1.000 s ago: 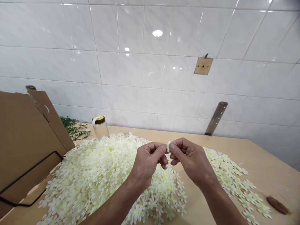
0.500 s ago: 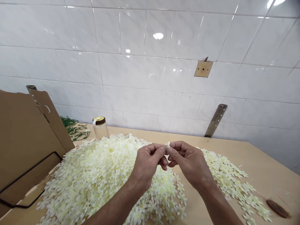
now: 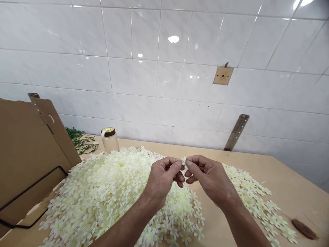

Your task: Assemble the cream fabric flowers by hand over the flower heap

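Observation:
Between the fingertips of both hands is a small white artificial flower point(image 3: 184, 160), mostly hidden by the fingers. My left hand point(image 3: 164, 176) is closed in a pinch on its left side. My right hand point(image 3: 205, 175) pinches it from the right with thumb and index finger. Both hands are raised over the table at the right edge of a big heap of pale yellow-white artificial flowers point(image 3: 110, 185). A smaller spread of the same kind of flowers point(image 3: 246, 188) lies to the right, partly behind my right hand.
A clear jar with a brown and yellow lid point(image 3: 110, 139) stands behind the heap. Green stringy strands point(image 3: 82, 142) lie at the back left. A cardboard sheet point(image 3: 31, 144) and black wire frame point(image 3: 36, 183) are at left. A brown oval object point(image 3: 304, 229) lies front right.
My right fingertips have drawn slightly to the right, away from the left ones, so more of the white flower shows between them. My left hand has barely moved.

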`<state>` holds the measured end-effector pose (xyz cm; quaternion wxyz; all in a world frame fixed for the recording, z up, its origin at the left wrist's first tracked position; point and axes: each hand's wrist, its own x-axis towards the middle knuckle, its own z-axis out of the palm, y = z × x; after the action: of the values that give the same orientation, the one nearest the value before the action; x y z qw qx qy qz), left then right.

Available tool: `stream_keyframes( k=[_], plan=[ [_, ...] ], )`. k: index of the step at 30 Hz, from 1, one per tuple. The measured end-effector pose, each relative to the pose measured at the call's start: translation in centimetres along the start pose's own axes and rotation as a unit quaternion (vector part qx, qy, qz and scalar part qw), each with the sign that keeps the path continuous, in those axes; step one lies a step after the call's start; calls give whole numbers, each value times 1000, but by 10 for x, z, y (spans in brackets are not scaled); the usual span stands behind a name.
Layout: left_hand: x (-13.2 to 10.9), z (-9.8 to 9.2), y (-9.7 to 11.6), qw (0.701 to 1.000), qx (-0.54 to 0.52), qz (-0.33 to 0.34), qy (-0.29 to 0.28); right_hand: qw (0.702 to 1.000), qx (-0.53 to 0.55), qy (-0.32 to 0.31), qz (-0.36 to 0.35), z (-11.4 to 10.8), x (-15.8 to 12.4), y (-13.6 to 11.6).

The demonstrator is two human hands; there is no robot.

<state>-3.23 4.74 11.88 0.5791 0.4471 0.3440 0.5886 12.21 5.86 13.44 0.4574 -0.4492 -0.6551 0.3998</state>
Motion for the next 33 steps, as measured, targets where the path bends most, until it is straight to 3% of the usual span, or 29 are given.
stream_keyframes(
  k=[4,11,19,25,33],
  plan=[
    [-1,-1,3,1000,-12,-10,-7,999,21,-35,2,-5,1,-1],
    [-1,-1,3,1000,-14,-16,-10,999,20,31,-4,6,0,6],
    [-1,-3,0,1000,13,7,5,993,-88,64,-50,9,-7,1],
    [-2,-2,1,1000,9,4,2,959,-226,97,-140,11,-9,2],
    [-1,1,-5,995,74,57,25,958,-232,112,-129,10,-8,2]
  ],
)
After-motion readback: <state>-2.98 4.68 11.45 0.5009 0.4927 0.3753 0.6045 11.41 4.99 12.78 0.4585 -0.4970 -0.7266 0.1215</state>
